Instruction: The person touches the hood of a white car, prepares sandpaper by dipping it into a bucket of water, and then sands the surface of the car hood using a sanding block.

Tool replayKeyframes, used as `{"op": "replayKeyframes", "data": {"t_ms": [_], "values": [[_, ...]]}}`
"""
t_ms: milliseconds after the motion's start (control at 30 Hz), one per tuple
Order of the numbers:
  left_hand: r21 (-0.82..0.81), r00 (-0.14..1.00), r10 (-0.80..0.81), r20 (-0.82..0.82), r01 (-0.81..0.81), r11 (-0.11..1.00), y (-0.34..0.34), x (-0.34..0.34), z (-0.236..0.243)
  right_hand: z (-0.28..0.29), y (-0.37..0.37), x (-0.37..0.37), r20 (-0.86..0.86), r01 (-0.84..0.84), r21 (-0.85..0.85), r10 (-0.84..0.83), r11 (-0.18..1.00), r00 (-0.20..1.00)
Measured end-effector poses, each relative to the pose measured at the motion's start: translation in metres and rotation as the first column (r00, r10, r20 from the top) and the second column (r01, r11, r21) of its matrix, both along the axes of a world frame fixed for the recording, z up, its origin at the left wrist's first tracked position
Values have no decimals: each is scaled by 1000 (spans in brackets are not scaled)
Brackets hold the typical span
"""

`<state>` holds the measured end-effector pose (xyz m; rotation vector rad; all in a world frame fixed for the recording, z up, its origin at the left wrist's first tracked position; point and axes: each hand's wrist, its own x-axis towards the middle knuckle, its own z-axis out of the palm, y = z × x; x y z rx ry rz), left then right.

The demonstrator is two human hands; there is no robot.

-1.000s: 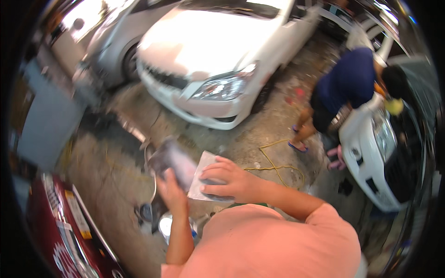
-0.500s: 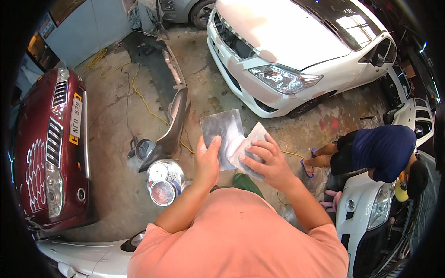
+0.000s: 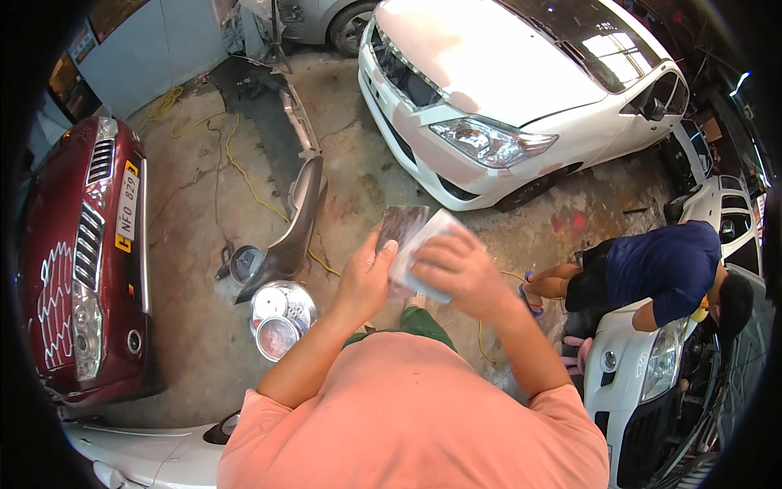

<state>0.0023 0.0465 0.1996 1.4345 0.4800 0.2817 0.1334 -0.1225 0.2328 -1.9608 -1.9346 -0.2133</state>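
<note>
Maroon car [image 3: 85,265], yellow cord [image 3: 165,103], co-worker in navy [image 3: 664,265]

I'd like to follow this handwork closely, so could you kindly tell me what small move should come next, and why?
Probably a short slide of the pale sheet across the dark plate: the sheet overlaps the plate, the right hand lies over the sheet, and the left hand holds the plate, thumb on top, which should steady it.

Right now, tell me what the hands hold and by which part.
The left hand grips a dark flat plate by its left edge; the right hand holds a pale flat sheet by its right side.
</note>
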Motion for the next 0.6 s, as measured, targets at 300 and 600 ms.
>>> {"op": "replayKeyframes", "data": {"t_ms": [300,600], "values": [[136,912,246,329,-304,943,-2,3,6,-19,-21,-30,-170,-57,-41,49,998,984],[-725,926,376,32,-237,646,-18,-3,-29,-44,0,-28,-374,28,279,82,960,924]]}}
